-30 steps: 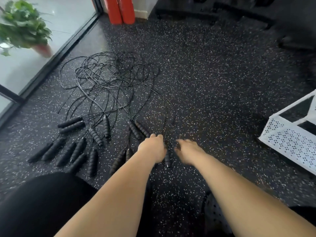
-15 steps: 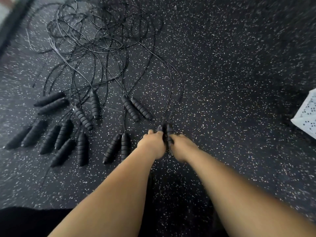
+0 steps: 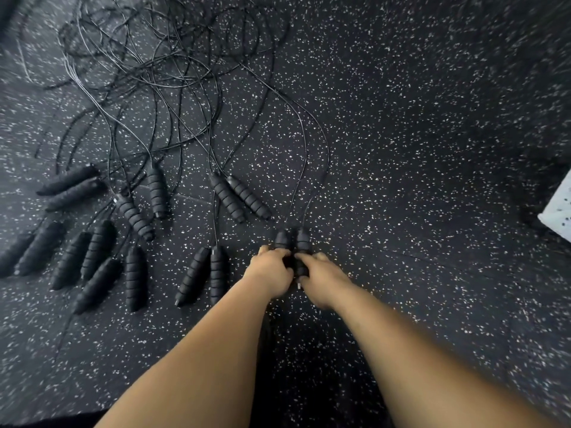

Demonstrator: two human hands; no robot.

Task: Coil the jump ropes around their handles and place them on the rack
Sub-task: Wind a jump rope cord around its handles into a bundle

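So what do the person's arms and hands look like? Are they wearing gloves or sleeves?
No gloves and no sleeves. The left hand and right hand are bare, and both forearms are bare as far as the picture shows. No watch, bracelet or ring shows, though the picture is a little blurred. At the bottom left edge there is a bit of dark clothing.

Black ribbed handles [image 3: 238,197] lie in pairs on the speckled floor [image 3: 401,149], their thin ropes [image 3: 160,66] uncoiled and tangled in a heap beyond. One pair [image 3: 293,242] sits side by side, gripped. The white rack [image 3: 557,211] shows only a corner, far right.
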